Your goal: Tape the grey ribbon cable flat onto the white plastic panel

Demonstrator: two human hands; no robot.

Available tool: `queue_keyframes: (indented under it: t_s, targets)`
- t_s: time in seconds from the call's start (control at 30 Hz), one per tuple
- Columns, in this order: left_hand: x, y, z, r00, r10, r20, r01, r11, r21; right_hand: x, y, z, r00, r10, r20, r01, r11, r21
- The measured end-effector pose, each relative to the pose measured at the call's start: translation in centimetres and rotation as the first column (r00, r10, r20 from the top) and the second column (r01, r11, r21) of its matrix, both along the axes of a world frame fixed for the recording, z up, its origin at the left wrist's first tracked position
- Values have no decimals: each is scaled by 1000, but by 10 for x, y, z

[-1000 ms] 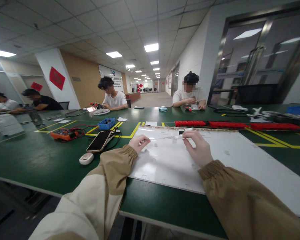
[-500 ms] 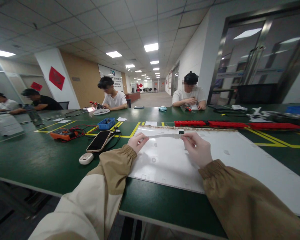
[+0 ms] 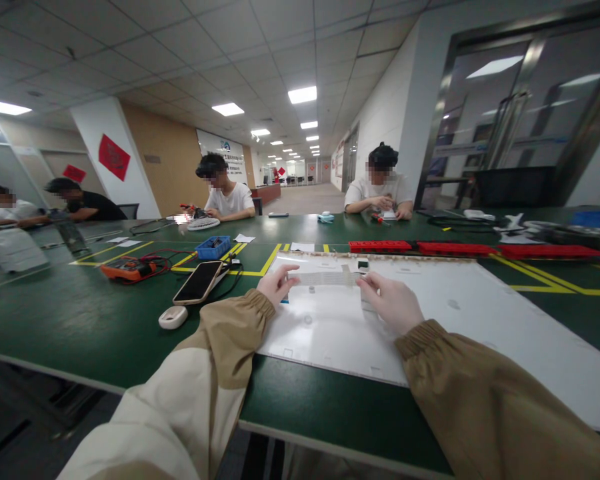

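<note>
A pale flat ribbon cable (image 3: 323, 279) with fine lines along it stretches between my two hands above a white panel (image 3: 330, 333). My left hand (image 3: 276, 285) pinches its left end, where a small blue tip shows under the fingers. At the other end, thumb and fingers of my right hand (image 3: 393, 301) are closed on the cable. Just behind the right fingertips is a small dark square piece with a pale edge (image 3: 363, 265). Both hands hover close over the panel; whether they touch it I cannot tell.
Left of the panel lie a phone (image 3: 199, 283), a white rounded case (image 3: 173, 317), an orange multimeter (image 3: 130, 268) and a blue bin (image 3: 213, 247). Red strips (image 3: 455, 249) line the panel's far side. Several people sit around the green table (image 3: 105, 333).
The cable has turned from nearly edge-on to showing its broad lined face. My fingers have shifted slightly, and the blue tip now shows by the left hand.
</note>
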State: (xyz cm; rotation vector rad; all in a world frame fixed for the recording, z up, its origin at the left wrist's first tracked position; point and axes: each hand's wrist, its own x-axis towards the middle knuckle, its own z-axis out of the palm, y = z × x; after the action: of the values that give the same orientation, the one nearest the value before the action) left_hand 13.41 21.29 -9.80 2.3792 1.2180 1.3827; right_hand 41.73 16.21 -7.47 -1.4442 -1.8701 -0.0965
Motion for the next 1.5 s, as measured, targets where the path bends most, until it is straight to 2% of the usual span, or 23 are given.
queue_keyframes:
  t_s: [0.07, 0.17, 0.27, 0.33, 0.43, 0.53, 0.63, 0.7, 0.77, 0.87, 0.97, 1.07, 1.13, 1.23, 1.33, 1.5]
  targets:
    - [0, -1, 1, 1000, -17, -1, 17, 1000, 9, 0, -1, 2, 998, 45, -34, -45, 999, 5]
    - [-1, -6, 2, 999, -36, -16, 36, 999, 31, -1, 1, 2, 949, 180, -260, -187, 982, -1]
    - [-1, -9, 3, 1000, -30, -8, 30, 998, 60, -5, 3, 2, 821, 221, -527, -293, 954, -57]
    - [-1, -10, 2, 999, -38, 13, 37, 996, 77, -9, 4, 2, 726, 243, -643, -369, 927, -66]
    - [-1, -9, 1, 997, -63, 47, 56, 990, 128, -14, 3, 2, 585, 264, -767, -484, 873, -68]
    - [-2, -7, 2, 994, -84, 65, 71, 981, 179, -19, 3, 1, 448, 231, -864, -586, 805, -88]
    - [-3, -5, 3, 996, -63, 61, 52, 985, 165, -20, 4, -2, 398, 191, -897, -655, 744, -133]
    - [-5, -3, 3, 998, -26, 49, 20, 993, 116, -20, 4, -5, 433, 154, -888, -673, 711, -205]
    - [-6, -2, 4, 1000, 8, 17, -9, 998, 65, -19, 4, -7, 516, 131, -846, -643, 712, -282]
    - [-8, 1, 6, 998, 45, -35, -44, 999, 22, -20, 4, -8, 631, 145, -762, -552, 774, -310]
    - [-10, 3, 9, 994, 106, -37, -106, 994, -1, -21, 4, -11, 693, 200, -693, -494, 832, -254]
    - [-15, 8, 10, 985, 161, -68, -163, 986, -36, -21, 5, -16, 762, 246, -599, -458, 859, -229]
    - [-19, 12, 8, 974, 175, -145, -186, 980, -68, -19, 6, -19, 838, 243, -488, -395, 888, -235]
    - [-24, 22, 0, 951, 185, -249, -217, 970, -106, -16, 7, -22, 960, 174, -221, -225, 947, -229]
    - [-28, 31, -9, 935, 194, -295, -241, 961, -132, -14, 8, -21, 992, 122, -9, -121, 963, -243]
    - [-30, 38, -13, 917, 179, -357, -249, 955, -163, -14, 8, -20, 991, 97, 91, -69, 961, -267]
